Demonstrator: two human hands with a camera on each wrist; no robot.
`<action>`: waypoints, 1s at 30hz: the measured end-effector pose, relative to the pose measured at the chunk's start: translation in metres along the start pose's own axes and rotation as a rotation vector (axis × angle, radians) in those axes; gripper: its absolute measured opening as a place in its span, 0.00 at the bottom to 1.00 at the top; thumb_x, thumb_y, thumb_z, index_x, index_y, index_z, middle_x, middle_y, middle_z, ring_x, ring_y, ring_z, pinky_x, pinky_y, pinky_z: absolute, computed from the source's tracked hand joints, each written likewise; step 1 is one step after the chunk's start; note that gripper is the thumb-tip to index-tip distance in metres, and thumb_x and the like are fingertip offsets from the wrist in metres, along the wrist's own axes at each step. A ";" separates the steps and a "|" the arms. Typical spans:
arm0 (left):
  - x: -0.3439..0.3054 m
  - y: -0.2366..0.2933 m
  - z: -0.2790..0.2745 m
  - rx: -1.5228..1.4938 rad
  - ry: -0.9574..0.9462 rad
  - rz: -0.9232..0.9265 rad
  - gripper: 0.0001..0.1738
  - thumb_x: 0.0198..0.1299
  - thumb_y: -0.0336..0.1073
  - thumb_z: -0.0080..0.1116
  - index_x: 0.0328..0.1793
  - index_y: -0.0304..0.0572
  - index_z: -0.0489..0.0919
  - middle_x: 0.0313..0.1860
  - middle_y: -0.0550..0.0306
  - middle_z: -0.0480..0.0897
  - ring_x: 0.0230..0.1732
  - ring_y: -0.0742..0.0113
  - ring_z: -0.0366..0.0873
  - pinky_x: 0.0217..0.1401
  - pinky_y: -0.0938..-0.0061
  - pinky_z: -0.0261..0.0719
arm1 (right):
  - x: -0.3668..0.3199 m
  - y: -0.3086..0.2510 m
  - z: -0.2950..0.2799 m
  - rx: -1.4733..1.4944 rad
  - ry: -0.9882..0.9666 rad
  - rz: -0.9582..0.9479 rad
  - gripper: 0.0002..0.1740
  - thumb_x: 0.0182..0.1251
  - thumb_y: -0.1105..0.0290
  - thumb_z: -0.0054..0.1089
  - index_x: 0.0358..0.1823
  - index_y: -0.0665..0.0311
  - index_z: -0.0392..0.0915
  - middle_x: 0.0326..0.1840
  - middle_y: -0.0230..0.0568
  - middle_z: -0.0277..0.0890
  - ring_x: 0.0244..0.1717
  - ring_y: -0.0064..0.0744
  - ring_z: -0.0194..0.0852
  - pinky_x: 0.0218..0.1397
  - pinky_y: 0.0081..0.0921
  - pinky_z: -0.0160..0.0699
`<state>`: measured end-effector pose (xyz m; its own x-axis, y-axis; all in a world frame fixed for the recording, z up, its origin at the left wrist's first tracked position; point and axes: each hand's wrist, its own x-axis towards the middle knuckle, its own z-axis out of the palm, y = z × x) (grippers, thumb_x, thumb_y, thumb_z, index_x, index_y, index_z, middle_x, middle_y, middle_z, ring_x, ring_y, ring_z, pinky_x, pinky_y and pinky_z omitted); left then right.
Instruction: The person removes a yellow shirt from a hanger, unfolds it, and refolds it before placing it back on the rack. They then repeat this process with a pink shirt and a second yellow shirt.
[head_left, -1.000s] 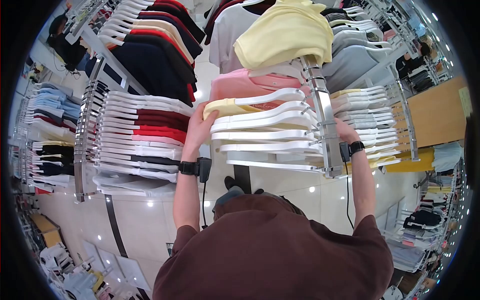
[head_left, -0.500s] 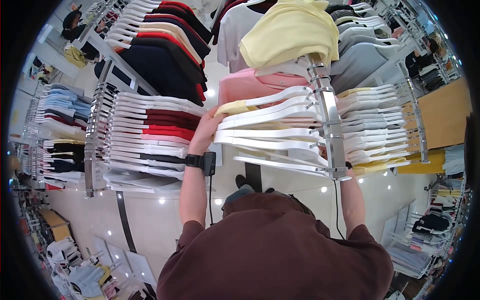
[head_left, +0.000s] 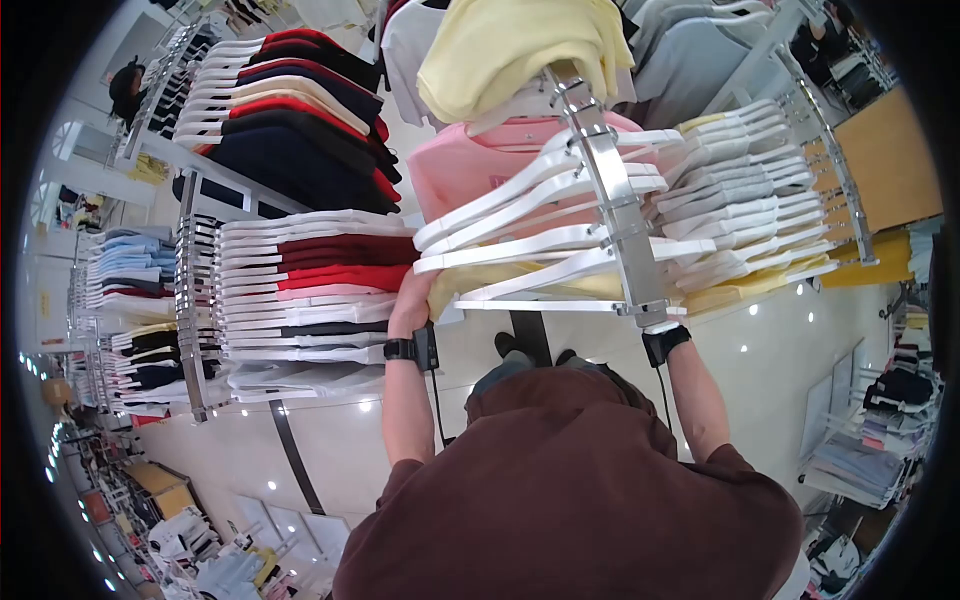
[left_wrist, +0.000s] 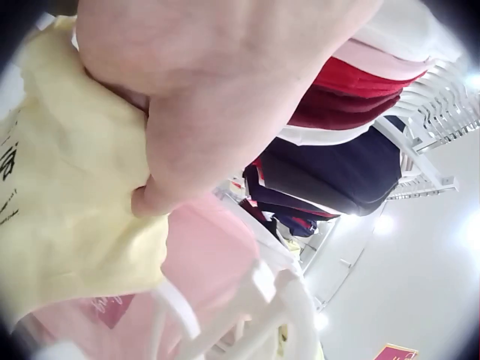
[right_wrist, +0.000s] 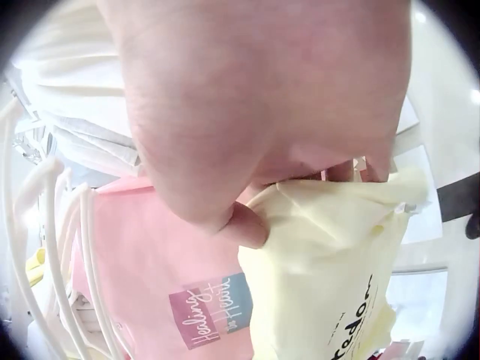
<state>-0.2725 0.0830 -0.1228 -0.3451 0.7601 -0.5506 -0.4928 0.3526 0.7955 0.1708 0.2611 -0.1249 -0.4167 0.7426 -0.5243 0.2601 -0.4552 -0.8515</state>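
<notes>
A pale yellow T-shirt (head_left: 490, 277) with black lettering hangs below several white hangers (head_left: 520, 235) on a metal rail (head_left: 622, 215). My left hand (left_wrist: 210, 97) grips one side of it, with the thumb pressed on the yellow cloth. On the opposite side, my right hand (right_wrist: 262, 112) pinches the T-shirt's edge between thumb and fingers, some of which are hidden behind the cloth. In the head view, the right hand is largely covered by the rail's front end. A pink T-shirt (right_wrist: 169, 262) with a printed heart-themed label hangs just behind.
White-hangered shirts (head_left: 340, 265) in red and white crowd the rack on the left. Grey and yellow shirts (head_left: 740, 200) hang close on the right. Another yellow garment (head_left: 520, 55) lies over the rail's far end. Dark shirts (head_left: 300, 150) hang farther back.
The left hand has come down from the top hanger's end, and the yellow cloth now hangs lower under the hangers. The right hand has moved toward the rail's front end. The head view has shifted.
</notes>
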 end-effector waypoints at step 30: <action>-0.217 -0.080 0.113 0.925 -0.572 -0.215 0.39 0.65 0.43 0.76 0.80 0.41 0.76 0.66 0.44 0.89 0.66 0.52 0.85 0.74 0.63 0.78 | -0.180 0.041 -0.089 -0.412 -0.719 0.318 0.23 0.71 0.60 0.76 0.61 0.63 0.81 0.46 0.28 0.83 0.46 0.21 0.77 0.49 0.27 0.78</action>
<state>-0.0677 -0.0483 -0.0388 0.2133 0.6898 -0.6919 0.3704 0.5982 0.7106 0.3339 0.1520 -0.0651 -0.6820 0.0596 -0.7289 0.6917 -0.2711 -0.6694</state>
